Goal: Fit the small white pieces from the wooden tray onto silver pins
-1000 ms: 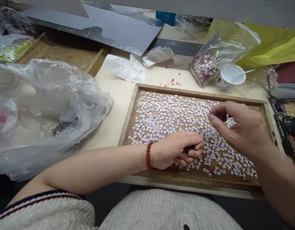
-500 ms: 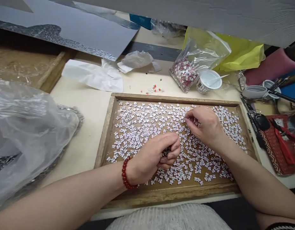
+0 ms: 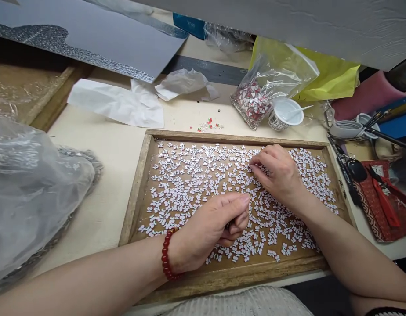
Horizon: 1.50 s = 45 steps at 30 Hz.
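A shallow wooden-framed tray (image 3: pixel 222 270) holds a spread of small white pieces (image 3: pixel 190 175) with lobed, cherry-like outlines. My left hand (image 3: pixel 216 228), with a red bead bracelet (image 3: pixel 166 254) at its wrist, is curled above the near middle of the tray. Its fingers are closed around small dark pieces, now mostly hidden under the thumb. Beyond it and to the right, my right hand (image 3: pixel 277 173) hovers low over the white pieces. Thumb and forefinger are pinched together there; whatever lies between the tips is too small to make out.
Behind the tray lie crumpled white paper (image 3: pixel 117 103) and tiny red and clear bits (image 3: pixel 209 126). A clear bag of red-and-white pieces (image 3: pixel 252 103) stands beside a white cup (image 3: pixel 286 114). Red-handled pliers (image 3: pixel 386 202) lie right; a big plastic bag (image 3: pixel 34 184) fills the left.
My left hand has shifted slightly toward me and its thumb has straightened over the curled fingers, covering most of the dark pieces. The right hand stays pinched in nearly the same place.
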Motion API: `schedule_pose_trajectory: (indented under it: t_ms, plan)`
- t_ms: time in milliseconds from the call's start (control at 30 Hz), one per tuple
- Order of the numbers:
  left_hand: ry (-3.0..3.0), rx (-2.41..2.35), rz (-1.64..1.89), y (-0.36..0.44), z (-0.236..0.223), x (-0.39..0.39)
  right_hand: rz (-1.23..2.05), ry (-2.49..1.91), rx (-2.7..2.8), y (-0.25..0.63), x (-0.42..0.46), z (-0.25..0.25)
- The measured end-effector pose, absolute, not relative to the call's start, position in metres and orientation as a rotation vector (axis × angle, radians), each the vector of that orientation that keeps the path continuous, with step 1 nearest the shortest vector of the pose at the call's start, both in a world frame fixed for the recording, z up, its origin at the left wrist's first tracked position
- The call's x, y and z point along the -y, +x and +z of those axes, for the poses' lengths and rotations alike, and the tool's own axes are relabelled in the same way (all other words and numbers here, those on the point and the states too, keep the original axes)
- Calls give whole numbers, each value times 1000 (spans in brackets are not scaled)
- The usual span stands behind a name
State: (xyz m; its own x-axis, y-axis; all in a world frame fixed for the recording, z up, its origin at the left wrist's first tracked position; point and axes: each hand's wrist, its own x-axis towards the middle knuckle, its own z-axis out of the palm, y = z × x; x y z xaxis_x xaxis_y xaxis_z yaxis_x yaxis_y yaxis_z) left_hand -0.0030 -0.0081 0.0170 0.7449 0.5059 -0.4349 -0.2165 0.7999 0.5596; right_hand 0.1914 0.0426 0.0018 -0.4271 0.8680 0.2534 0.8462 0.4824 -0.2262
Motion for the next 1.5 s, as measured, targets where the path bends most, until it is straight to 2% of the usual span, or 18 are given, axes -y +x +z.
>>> schedule_pose_trajectory:
  t_ms: [500, 667, 733, 867, 1067, 1167, 1333, 1500]
  plan:
    - [440, -656, 417, -3, 17, 8, 79, -1403, 2418, 192, -44, -3]
    - [405, -648, 472, -2, 14, 8, 102, -1404, 2349, 190, -39, 11]
    - [399, -649, 519, -2, 13, 7, 275, -1306, 2290, 186, -33, 22]
    - [369, -664, 584, -2, 13, 7, 889, -1007, 2203, 177, -18, 38]
    - [366, -653, 595, -1, 13, 8, 1001, -980, 2113, 174, -12, 38]
    - [365, -655, 608, -2, 14, 7, 835, -1088, 2090, 175, -18, 31]
    - [363, -694, 525, -2, 17, 8, 158, -1277, 2317, 177, -33, 10]
    - [489, -632, 401, -2, 15, 11, -83, -1316, 2429, 175, -41, -1]
